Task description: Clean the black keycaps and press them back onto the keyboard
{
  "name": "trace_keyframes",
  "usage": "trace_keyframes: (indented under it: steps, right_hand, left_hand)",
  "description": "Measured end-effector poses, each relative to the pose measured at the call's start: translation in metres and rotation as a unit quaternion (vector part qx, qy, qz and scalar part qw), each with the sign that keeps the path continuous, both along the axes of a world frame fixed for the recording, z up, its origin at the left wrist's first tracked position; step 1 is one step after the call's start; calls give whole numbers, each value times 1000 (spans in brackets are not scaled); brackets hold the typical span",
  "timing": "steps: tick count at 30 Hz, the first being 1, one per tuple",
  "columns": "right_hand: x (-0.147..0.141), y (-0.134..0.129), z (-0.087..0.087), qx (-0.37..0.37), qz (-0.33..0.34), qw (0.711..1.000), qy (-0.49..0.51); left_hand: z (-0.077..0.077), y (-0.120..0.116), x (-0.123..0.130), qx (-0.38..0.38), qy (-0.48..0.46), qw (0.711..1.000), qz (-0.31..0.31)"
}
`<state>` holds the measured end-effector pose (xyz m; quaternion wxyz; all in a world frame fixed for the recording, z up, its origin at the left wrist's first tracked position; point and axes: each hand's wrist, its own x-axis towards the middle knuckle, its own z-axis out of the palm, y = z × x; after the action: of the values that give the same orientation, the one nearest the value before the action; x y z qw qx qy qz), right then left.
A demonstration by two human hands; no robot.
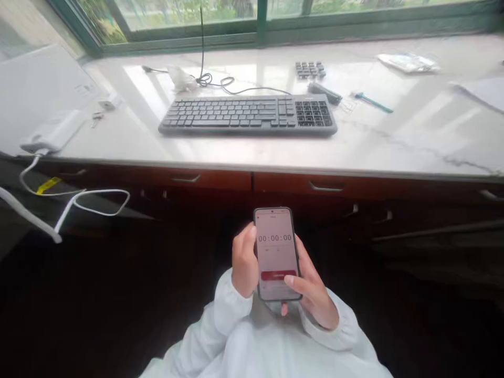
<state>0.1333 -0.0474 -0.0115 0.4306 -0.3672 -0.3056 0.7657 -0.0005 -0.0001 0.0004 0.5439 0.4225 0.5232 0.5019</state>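
Observation:
My left hand (pixel 244 260) and my right hand (pixel 313 299) both hold a smartphone (pixel 276 254) upright in front of my chest. Its screen shows a timer reading 00:00:00 above a red button. The fingers of my left hand wrap the phone's left edge. My right hand cradles the lower right side, with its thumb lying on the screen just below the red button. White sleeves cover both wrists.
Ahead stands a white stone counter (pixel 394 152) with drawers below it. It holds a black keyboard (pixel 248 115), a small keypad (pixel 310 69), cables (pixel 212 81), a teal pen (pixel 372 102) and papers. A white cable (pixel 94 202) hangs at the left, below a white adapter (pixel 53 131).

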Motion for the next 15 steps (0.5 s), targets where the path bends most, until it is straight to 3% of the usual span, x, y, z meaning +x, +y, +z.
trace_keyframes:
  steps: [9, 15]
  right_hand:
    - [0, -2, 0, -7, -11, 1000, -9]
    - [-1, 1, -1, 31, -27, 998, -51]
  left_hand:
    - [-1, 0, -1, 1, 7, 1000, 2]
    - [-2, -1, -1, -2, 15, 1000, -2]
